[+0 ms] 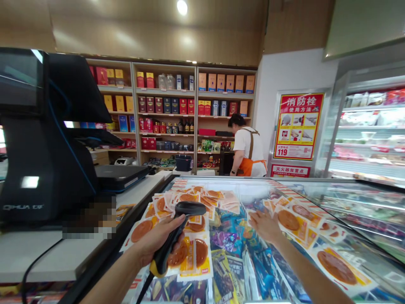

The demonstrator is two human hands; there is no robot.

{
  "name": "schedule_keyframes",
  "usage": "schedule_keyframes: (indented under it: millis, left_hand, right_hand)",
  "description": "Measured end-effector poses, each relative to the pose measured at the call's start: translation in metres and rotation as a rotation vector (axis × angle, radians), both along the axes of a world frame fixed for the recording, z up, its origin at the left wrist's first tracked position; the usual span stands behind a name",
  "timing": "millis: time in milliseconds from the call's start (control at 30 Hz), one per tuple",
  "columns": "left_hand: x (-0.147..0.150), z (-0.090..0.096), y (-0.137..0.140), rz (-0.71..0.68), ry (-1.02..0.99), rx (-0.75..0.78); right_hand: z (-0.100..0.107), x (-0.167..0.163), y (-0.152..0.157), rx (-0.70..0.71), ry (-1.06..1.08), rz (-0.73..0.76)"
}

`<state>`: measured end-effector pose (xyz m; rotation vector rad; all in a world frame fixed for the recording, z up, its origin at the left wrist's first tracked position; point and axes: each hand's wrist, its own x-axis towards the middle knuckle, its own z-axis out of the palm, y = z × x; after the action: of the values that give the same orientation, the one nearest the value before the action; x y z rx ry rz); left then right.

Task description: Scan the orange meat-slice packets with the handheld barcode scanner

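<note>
In my left hand (164, 242) is a black barcode scanner (174, 236) with a yellow base, its cable running down toward me. The fingers are wrapped round its handle, and its head points right. My right hand (264, 224) reaches over the chest freezer with its fingers outstretched, beside a pale packet edge. Flat packets (195, 253) printed with orange-brown discs spread over the left side of the freezer top, under and around the scanner. More such packets (292, 219) lie to the right of my right hand. Colourful wrapped packs (224, 240) show between the two groups.
A white counter (38, 253) with a black checkout terminal (41, 169) stands at my left, its cable hanging over the edge. Behind the freezer (253, 185), a person (248, 147) in an orange apron stands by shelves (167, 95) of boxes. A refrigerated display (370, 131) is at right.
</note>
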<state>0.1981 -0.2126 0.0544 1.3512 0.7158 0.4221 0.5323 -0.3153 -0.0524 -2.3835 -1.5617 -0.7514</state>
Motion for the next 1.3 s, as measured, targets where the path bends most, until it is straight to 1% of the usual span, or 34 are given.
schedule_keyframes:
  millis: [67,233,300,367,433,567,667,733,800,900,1000,1067,1133,1200,1267,1300]
  left_hand:
    - [-0.002,-0.001,0.002,0.005,-0.001,-0.002]
    - [-0.006,-0.004,0.009,0.013,-0.023,-0.008]
    - [-0.007,-0.005,0.010,0.022,-0.026,-0.023]
    - [-0.006,-0.005,0.010,0.022,-0.024,-0.029]
    - [-0.004,-0.006,0.010,0.012,-0.027,-0.014]
    - [-0.005,-0.008,0.011,-0.008,-0.040,-0.003]
    - [-0.009,-0.006,0.010,-0.013,-0.056,0.030]
    - [-0.011,-0.005,0.010,-0.007,-0.053,0.045]
    - [-0.011,-0.004,0.010,0.004,-0.045,0.037]
    - [-0.008,-0.005,0.011,-0.009,-0.046,0.016]
    - [-0.004,-0.005,0.009,-0.063,-0.045,0.000]
    - [-0.002,-0.004,0.007,-0.101,-0.052,-0.005]
    - [0.001,-0.002,0.004,-0.121,-0.063,-0.010]
    - [0.003,0.000,0.001,-0.132,-0.070,-0.013]
    - [0.005,0.003,-0.002,-0.140,-0.065,-0.016]
    - [0.006,0.005,-0.004,-0.147,-0.060,-0.016]
  right_hand:
    - [-0.004,0.014,-0.004,-0.013,0.020,-0.047]
    - [-0.013,0.061,-0.034,-0.018,0.073,-0.141]
    - [-0.012,0.068,-0.040,0.016,0.068,-0.160]
    - [-0.006,0.063,-0.033,0.081,0.050,-0.163]
    - [0.005,0.049,-0.012,0.133,0.102,-0.152]
    - [0.027,0.014,0.057,0.133,0.315,-0.136]
    - [0.033,-0.003,0.102,0.109,0.520,-0.212]
    - [0.033,-0.007,0.119,0.104,0.630,-0.258]
    - [0.030,-0.006,0.125,0.167,0.716,-0.255]
    - [0.027,0.004,0.114,0.283,0.865,-0.214]
    - [0.028,0.013,0.087,0.347,0.952,-0.158]
    - [0.030,0.012,0.064,0.400,1.021,-0.107]
    - [0.031,0.005,0.044,0.501,1.161,0.015]
    - [0.032,-0.005,0.030,0.629,1.342,0.173]
    - [0.031,-0.016,0.023,0.727,1.482,0.292]
    - [0.030,-0.022,0.022,0.744,1.514,0.321]
